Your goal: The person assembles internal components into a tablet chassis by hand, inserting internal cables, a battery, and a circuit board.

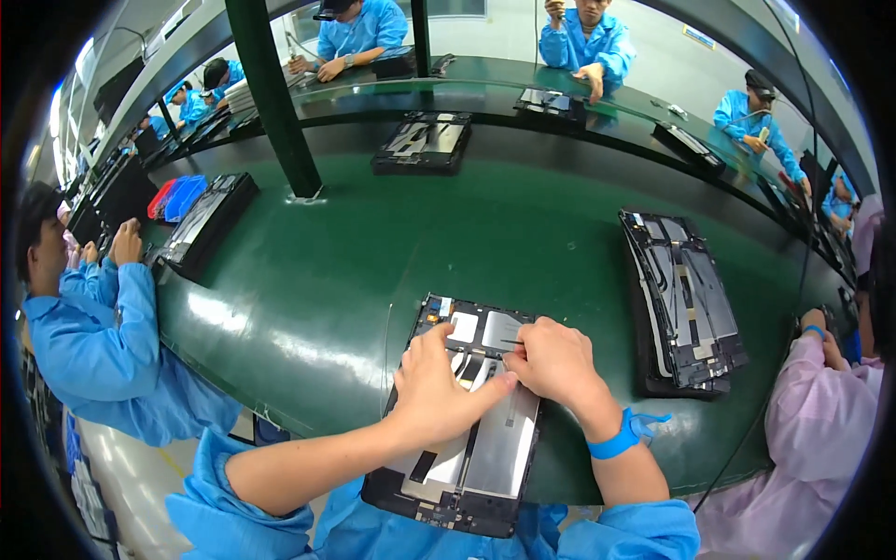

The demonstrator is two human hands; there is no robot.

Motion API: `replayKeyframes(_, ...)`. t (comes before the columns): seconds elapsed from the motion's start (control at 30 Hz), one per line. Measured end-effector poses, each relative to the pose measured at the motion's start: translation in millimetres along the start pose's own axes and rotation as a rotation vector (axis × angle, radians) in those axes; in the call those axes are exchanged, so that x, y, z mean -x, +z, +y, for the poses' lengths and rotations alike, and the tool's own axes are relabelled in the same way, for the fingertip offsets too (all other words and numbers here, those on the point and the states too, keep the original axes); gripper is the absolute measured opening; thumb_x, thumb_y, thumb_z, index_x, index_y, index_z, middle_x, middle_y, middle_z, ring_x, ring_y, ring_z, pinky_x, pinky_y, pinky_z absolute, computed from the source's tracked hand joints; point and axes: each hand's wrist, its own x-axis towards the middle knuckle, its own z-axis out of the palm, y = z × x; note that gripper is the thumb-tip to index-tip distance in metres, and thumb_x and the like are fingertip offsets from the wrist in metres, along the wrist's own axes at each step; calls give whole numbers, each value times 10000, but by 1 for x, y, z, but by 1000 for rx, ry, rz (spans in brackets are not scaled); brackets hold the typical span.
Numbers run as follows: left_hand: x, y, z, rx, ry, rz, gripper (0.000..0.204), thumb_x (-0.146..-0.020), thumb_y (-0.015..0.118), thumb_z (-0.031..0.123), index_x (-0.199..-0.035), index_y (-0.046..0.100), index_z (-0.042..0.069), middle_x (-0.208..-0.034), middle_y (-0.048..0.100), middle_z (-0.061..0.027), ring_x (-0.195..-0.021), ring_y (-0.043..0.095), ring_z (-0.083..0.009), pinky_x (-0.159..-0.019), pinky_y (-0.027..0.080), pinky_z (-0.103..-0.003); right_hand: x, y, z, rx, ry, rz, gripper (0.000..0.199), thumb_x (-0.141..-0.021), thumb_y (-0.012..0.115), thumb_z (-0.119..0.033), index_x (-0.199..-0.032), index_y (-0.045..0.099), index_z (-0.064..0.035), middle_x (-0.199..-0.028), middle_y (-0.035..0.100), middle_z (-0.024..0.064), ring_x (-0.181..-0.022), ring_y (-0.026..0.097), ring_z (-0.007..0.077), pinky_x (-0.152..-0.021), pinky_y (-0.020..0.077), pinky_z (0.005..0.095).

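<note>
Nearest the camera: the rolled blue sleeves (238,509) of the person at work. The room has white walls (495,33) and a pale, glossy floor (135,481); co-workers in blue, and one with a pink sleeve (821,401), sit around. A curved workbench (336,233), surfaced in green and reflecting the lights, fills the middle. A dark green post (271,98) stands on it. On the bench: stacked opened devices (689,299) at right, another opened unit (425,140) at the far side, and one at left beside a blue bin (186,198) and a red one. The opened tablet-like device (499,434) lies before the person, its lower end reaching past the bench edge. The left hand (443,387) lies over it, thumb and fingers apart. The right hand (555,359), its wrist in a blue strap (619,439), has fingertips clamped on a thin dark tool (512,342).
</note>
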Motion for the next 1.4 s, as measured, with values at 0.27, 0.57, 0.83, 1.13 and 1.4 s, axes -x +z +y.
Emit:
replayKeyframes(0.27, 2, 23, -22, -353, 679, 105, 622, -666, 543, 419, -1057, 413, -47, -1074, 385, -193, -1029, 342, -312, -863, 209, -478, 2, -1, -2, 24, -3, -10, 166, -609, 547, -212, -601, 559, -46, -680, 538, 114, -637, 541, 276, -570, 431, 373)
replayKeyframes(0.57, -12, 29, -29, -338, 739, 11, 643, -697, 495, 432, -1071, 413, -83, -1108, 410, -218, -1065, 366, -325, -909, 208, -480, 0, -9, -6, -1, -28, -56, 147, -630, 549, -193, -628, 563, -47, -683, 530, 118, -604, 550, 287, -531, 434, 376)
replayKeyframes(0.83, -12, 24, -32, -131, 726, 96, 518, -637, 573, 203, -1061, 392, -34, -1029, 428, -192, -1012, 385, -306, -898, 236, -464, -2, -16, -9, 0, 35, -134, 165, -640, 564, -218, -631, 562, -54, -681, 528, 114, -618, 543, 274, -550, 428, 369)
replayKeyframes(1.13, -30, 22, -23, -81, 587, 195, 448, -657, 586, 186, -1017, 388, 5, -916, 423, -129, -866, 397, -276, -778, 271, -393, -2, -13, -6, 23, -34, -112, 173, -633, 561, -215, -627, 571, -42, -687, 531, 133, -629, 548, 281, -557, 436, 377)
replayKeyframes(1.4, -31, 2, -20, 87, 516, 231, 279, -718, 545, 232, -896, 479, 28, -832, 464, -101, -825, 425, -250, -753, 293, -356, -3, -6, 3, 14, -20, -95, 188, -625, 572, -232, -638, 547, -46, -679, 523, 109, -659, 525, 278, -574, 414, 368)
